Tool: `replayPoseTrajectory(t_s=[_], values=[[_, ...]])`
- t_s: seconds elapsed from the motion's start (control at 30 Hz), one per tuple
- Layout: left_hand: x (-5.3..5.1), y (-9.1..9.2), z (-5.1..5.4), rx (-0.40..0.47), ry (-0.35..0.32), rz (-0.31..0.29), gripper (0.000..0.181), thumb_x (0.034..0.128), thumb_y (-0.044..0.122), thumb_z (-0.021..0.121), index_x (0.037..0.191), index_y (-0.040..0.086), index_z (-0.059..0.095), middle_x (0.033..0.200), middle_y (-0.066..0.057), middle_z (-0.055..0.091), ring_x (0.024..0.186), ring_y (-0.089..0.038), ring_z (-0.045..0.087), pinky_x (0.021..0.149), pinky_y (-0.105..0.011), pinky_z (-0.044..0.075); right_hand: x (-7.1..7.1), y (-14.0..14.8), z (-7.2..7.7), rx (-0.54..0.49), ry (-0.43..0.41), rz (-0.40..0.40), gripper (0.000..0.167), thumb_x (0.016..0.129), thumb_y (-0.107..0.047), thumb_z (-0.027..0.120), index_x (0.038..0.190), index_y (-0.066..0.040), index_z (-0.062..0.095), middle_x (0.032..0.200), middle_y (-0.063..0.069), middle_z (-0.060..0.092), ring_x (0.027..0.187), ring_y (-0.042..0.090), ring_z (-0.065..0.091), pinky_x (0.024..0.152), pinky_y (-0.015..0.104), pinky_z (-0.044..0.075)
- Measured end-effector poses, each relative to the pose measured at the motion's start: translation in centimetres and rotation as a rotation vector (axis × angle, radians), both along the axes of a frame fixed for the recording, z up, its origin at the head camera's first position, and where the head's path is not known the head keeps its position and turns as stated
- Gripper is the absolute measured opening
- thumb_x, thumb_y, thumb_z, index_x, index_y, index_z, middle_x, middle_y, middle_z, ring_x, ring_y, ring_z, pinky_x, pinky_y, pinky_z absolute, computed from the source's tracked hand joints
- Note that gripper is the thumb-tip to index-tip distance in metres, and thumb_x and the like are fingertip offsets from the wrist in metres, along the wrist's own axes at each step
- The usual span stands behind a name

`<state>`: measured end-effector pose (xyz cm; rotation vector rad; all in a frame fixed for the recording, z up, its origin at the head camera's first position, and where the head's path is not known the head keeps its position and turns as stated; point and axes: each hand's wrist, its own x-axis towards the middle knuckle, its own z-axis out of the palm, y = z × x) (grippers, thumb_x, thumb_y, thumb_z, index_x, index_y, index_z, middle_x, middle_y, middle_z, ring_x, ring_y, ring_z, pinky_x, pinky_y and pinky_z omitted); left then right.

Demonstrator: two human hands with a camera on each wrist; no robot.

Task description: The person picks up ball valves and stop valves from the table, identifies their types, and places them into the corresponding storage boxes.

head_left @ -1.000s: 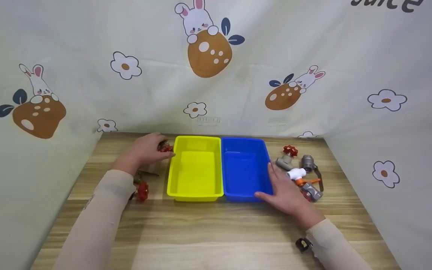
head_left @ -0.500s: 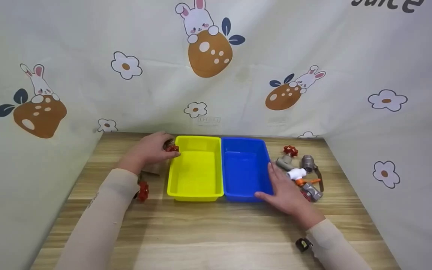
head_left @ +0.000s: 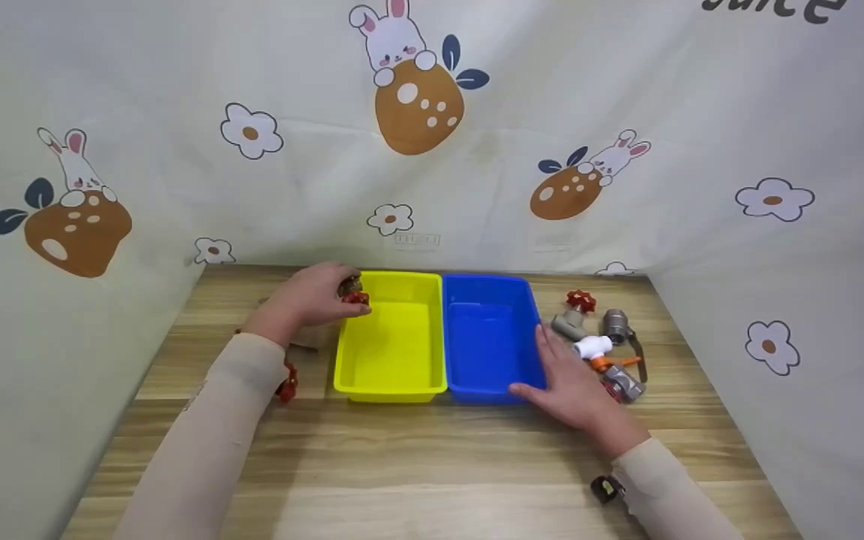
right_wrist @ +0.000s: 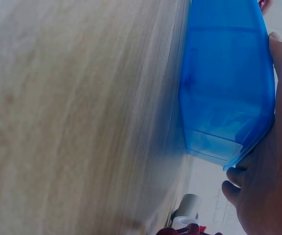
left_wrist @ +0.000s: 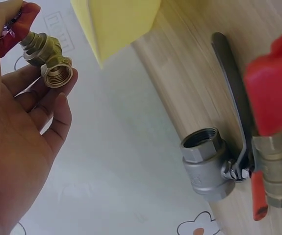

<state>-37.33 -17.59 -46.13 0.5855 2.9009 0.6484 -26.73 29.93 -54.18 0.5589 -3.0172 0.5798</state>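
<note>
My left hand [head_left: 317,294] pinches a brass valve [left_wrist: 47,56] by its red handwheel [head_left: 355,298]. That hand is over the left rim of the yellow bin [head_left: 391,396], and the valve hangs above its back left corner. In the left wrist view the valve's threaded end faces the camera. On the right, my right hand [head_left: 571,379] rests against the right side of the blue bin [head_left: 484,396], its fingers extended along the rim and its thumb over the near corner. Both bins stand side by side and look bare inside.
Left of the yellow bin lie a grey ball valve [left_wrist: 207,161] with a long lever and a red-handled valve [left_wrist: 278,98], partly under the left forearm. Several valves, one a white plastic valve [head_left: 593,347], lie right of the blue bin. A small black object [head_left: 604,489] sits near the right sleeve.
My left hand has moved right with the brass valve, from beside the yellow bin to over its rim. The right hand and both bins have stayed put.
</note>
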Motion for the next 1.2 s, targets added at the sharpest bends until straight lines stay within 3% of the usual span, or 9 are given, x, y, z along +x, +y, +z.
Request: replayPoseTrajectory(t_s=[0.27, 0.73, 1.2], values=[[-0.2, 1.3, 0.7, 0.015, -0.06, -0.015, 0.084, 0.0925, 0.056, 0.088, 0.154, 0.005, 0.062, 0.138, -0.012, 0.068, 0.118, -0.034, 0.06, 0.115, -0.056, 0.05, 0.0, 0.1, -0.1, -0.007, 0.001, 0.003, 0.12, 0.098, -0.078, 0.064, 0.177, -0.003, 0.013, 0.183, 0.022, 0.016, 0.165, 0.048, 0.024, 0.126, 0.072, 0.03], [-0.5, 3.6, 1.7, 0.08, -0.101, -0.06, 0.074, 0.0899, 0.039, 0.095, 0.15, 0.008, 0.065, 0.134, -0.009, 0.069, 0.117, -0.032, 0.062, 0.113, -0.052, 0.054, -0.2, 0.2, -0.2, -0.003, 0.004, 0.008, 0.121, 0.098, -0.079, 0.063, 0.176, -0.001, 0.012, 0.183, 0.022, 0.016, 0.165, 0.048, 0.023, 0.127, 0.071, 0.029], [-0.5, 5.9, 2.2, 0.085, -0.155, -0.049, 0.063, 0.0901, 0.032, 0.096, 0.143, 0.013, 0.067, 0.122, -0.005, 0.069, 0.11, -0.029, 0.064, 0.106, -0.047, 0.058, -0.2, 0.2, -0.3, 0.005, -0.005, 0.009, 0.12, 0.099, -0.077, 0.064, 0.177, -0.004, 0.009, 0.184, 0.018, 0.01, 0.166, 0.047, 0.021, 0.128, 0.069, 0.027]])
